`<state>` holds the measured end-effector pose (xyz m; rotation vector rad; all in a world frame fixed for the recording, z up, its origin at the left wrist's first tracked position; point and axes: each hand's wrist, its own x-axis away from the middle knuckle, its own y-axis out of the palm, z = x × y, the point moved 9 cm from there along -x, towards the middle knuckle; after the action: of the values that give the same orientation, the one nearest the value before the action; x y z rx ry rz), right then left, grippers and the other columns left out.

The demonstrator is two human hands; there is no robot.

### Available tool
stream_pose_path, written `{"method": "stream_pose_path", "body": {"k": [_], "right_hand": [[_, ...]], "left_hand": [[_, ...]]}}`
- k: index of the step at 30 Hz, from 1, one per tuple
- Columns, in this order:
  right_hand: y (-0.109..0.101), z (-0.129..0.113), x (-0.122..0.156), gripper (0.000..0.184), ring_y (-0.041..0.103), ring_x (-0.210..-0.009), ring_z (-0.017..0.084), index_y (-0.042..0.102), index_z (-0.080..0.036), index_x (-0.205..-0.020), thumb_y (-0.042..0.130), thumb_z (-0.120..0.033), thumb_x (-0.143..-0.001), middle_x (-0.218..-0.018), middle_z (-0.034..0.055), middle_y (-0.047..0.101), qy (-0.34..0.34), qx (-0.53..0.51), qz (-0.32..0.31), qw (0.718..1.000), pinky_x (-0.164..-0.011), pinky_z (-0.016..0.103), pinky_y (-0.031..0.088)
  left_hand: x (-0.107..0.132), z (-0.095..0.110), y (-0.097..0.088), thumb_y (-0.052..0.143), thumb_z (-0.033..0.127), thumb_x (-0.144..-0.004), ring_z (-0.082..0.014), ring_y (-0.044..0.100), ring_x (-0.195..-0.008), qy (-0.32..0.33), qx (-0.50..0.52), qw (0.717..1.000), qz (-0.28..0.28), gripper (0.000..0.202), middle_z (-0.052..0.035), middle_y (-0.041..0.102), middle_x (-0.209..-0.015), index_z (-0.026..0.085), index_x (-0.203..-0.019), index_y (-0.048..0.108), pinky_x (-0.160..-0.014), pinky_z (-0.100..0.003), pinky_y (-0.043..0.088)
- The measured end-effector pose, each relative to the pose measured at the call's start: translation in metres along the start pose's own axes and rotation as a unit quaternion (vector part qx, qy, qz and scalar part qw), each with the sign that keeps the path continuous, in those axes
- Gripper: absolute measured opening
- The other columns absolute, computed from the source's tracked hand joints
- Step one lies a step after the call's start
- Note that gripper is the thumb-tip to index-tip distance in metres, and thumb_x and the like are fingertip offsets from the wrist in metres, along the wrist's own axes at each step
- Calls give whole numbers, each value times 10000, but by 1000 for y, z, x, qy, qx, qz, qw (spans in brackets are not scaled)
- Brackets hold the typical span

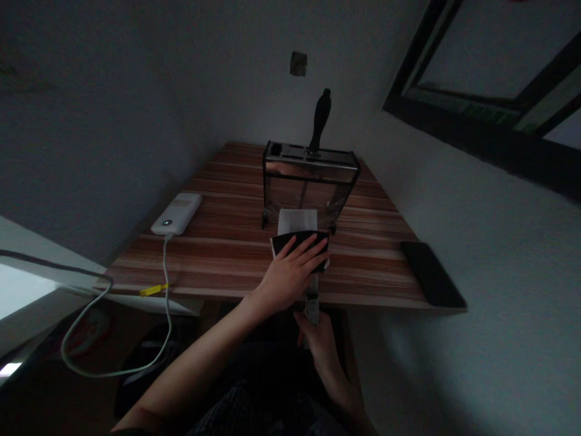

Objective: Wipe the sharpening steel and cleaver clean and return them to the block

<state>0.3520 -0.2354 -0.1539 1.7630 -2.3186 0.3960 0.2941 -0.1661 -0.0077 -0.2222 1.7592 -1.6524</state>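
My left hand lies flat with its fingers spread on a black piece with a pale edge, which rests on the wooden table. Beyond the fingers a white rectangular sheet shows, reaching toward a clear-sided box frame with black edges and an upright black handle. Below the table's front edge, my right hand is closed around a narrow pale strip that runs up toward the black piece. Its exact kind is too dark to tell, and my left hand covers part of the black piece.
A white power bank lies on the left of the wooden table, its white cable looping over the front edge. A yellow tag is by the cable. At the right edge lies a dark phone-like slab. Walls enclose the table.
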Motion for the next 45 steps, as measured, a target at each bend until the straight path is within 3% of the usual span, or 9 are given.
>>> {"method": "stream_pose_path", "body": {"k": [13, 21, 27, 35, 45], "right_hand": [[1, 6, 2, 325, 395, -321, 84, 475, -196, -498, 629, -446, -637, -339, -54, 431, 6, -12, -8, 1000, -358, 202, 277], [1, 3, 3, 331, 376, -313, 77, 462, -202, -493, 634, -457, -613, -326, -65, 411, 13, -24, -5, 1000, -347, 197, 265], [1, 4, 3, 344, 384, -321, 78, 446, -203, -459, 636, -450, -605, -336, -57, 414, 22, -19, -1, 1000, -356, 200, 272], [3, 8, 0, 373, 363, -311, 81, 440, -210, -462, 647, -491, -594, -342, -55, 415, 11, -45, -10, 999, -339, 209, 266], [2, -2, -1, 381, 404, -315, 109, 458, -211, -434, 602, -524, -598, -341, -19, 452, -14, -7, -20, 1000, -340, 231, 278]], "left_hand": [[-40, -39, -19, 398, 248, -956, -196, 202, -1409, -1, -31, 998, 46, 419, 0, 326, -1501, 233, -1375, 399, -1149, -454, 153], [-46, -46, -22, 383, 249, -959, -201, 203, -1409, -15, -35, 997, 64, 415, -24, 323, -1502, 220, -1372, 405, -1146, -456, 155], [-33, -33, -14, 412, 234, -946, -193, 192, -1412, 6, -39, 998, 41, 445, -8, 302, -1511, 222, -1389, 375, -1153, -449, 144], [4, -3, 3, 464, 255, -925, -178, 185, -1414, 19, -20, 1000, 1, 495, -13, 300, -1511, 231, -1403, 340, -1150, -440, 163], [37, 23, 19, 379, 280, -965, -156, 157, -1419, 29, 49, 998, -37, 462, 18, 278, -1517, 245, -1419, 304, -1154, -422, 139]]}}
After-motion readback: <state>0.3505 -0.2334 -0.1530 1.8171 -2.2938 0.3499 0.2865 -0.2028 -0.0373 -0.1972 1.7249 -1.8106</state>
